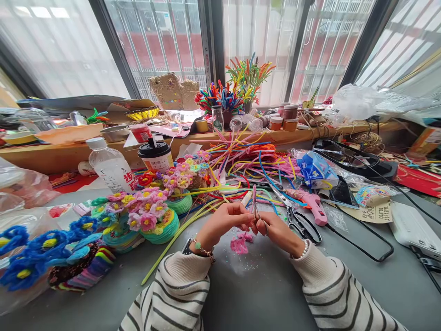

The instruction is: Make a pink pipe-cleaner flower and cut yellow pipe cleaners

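Near the middle, my left hand pinches a pink fuzzy pipe cleaner whose stem sticks up between the hands. Against its fingertips, my right hand is closed around small metal scissors, a finger loop showing near the thumb. Just below the fingers hangs a pink pipe-cleaner flower, close above the grey table. Whether the scissor blades touch the stem is too small to tell. Large scissors lie to the right, beside a pink glue gun.
Pipe-cleaner flowers in coiled pots and blue flowers stand at left. Behind them are a water bottle and a lidded cup. Loose pipe cleaners pile up ahead. A black cord loops at right near a white device.
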### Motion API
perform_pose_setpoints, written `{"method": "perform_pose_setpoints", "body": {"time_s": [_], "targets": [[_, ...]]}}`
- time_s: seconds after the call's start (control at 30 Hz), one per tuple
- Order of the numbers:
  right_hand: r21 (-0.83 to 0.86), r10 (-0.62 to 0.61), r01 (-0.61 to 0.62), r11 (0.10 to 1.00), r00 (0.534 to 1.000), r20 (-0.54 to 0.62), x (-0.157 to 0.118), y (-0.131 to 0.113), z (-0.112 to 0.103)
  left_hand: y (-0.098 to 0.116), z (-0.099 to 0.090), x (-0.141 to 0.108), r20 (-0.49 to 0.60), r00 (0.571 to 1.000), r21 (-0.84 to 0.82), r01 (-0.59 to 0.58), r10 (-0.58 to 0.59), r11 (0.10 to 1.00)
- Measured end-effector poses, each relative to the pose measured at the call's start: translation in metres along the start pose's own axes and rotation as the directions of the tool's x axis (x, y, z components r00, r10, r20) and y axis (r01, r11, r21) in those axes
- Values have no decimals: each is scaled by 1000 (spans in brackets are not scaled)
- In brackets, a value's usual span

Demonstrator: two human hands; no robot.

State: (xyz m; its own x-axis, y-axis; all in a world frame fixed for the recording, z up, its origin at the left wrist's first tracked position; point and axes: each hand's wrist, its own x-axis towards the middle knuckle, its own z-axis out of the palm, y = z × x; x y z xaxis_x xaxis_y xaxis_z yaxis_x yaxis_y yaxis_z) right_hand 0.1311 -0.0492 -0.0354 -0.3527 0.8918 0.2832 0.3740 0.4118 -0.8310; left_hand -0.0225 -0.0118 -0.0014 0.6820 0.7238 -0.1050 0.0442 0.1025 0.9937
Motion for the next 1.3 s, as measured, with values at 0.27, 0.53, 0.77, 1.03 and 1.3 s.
{"method": "perform_pose_setpoints", "body": {"time_s": [0.27, 0.53, 0.77, 1.03, 1.3], "targets": [[-72, 69, -76, 994, 993, -100, 0, -1, 4, 0, -1, 0, -36, 999, -25, -8, 8, 1000], [16, 39, -39, 999, 999, 6, -1, 0, -5, 3, 1, -1, 13, 1000, -3, 14, -14, 1000], [-66, 79, -81, 995, 996, -34, -1, 0, -5, 3, 0, -2, -45, 999, -31, -16, 15, 999], [-11, 105, -105, 994, 991, 83, -1, 0, -13, 5, 0, -4, -7, 1000, 0, 22, -22, 1000], [-37, 119, -117, 992, 992, 42, -2, 2, -14, 5, -1, -4, -3, 1000, 27, 28, -28, 999]]}}
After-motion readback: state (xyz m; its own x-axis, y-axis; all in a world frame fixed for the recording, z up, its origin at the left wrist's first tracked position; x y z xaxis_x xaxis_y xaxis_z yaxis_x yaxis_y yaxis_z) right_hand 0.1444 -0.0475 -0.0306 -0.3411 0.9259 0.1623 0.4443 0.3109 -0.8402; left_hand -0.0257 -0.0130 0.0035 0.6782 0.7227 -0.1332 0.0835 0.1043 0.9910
